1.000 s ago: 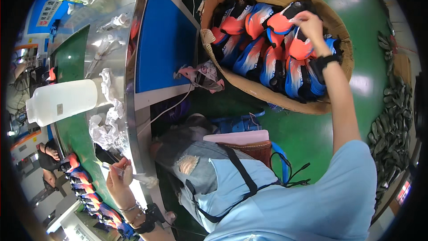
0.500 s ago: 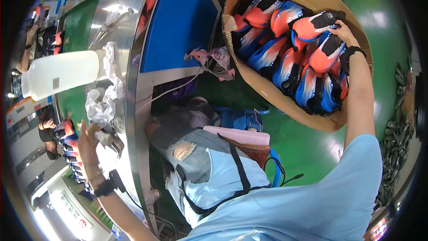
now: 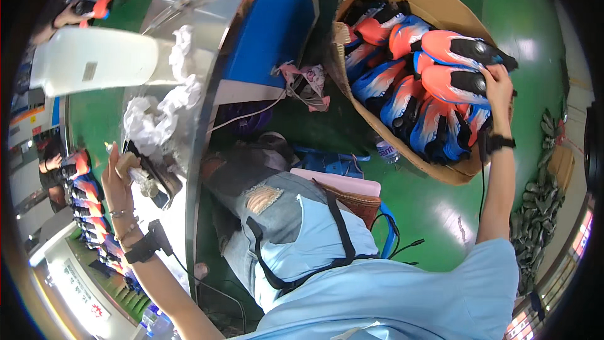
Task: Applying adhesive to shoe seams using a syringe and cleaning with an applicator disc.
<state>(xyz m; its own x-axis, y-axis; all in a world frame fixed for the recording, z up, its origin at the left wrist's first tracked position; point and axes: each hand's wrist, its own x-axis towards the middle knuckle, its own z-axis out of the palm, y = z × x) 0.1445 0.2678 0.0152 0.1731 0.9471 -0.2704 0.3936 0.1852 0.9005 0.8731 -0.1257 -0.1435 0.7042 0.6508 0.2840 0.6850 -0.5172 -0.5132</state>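
At the cardboard box (image 3: pixel 434 173) on the right, my right hand (image 3: pixel 499 90) is closed on the heel ends of two shoes, orange-red with black openings and blue soles. They lie side by side: a far shoe (image 3: pixel 440 44) and a near shoe (image 3: pixel 443 82), above similar shoes (image 3: pixel 377 85) packed in the box. On the left, my left hand (image 3: pixel 118 186) is raised at the metal worktable (image 3: pixel 211 22), its fingers bent about a small tan thing I cannot make out. Beside it lie a dark object (image 3: pixel 165 179) and crumpled white paper (image 3: pixel 154 116).
A translucent plastic bottle (image 3: pixel 104 62) lies across the left view. Beyond it are a row of shoes (image 3: pixel 88 198) and another person's hand (image 3: pixel 66 17) with a shoe. A water bottle (image 3: pixel 385 150) stands by the box. Dark shapes (image 3: pixel 538 220) are heaped at far right.
My right hand has moved slightly down and now grips two shoes, shifted and turned at the box's right side. My left hand's fingers have bent in. The view has shifted a little.
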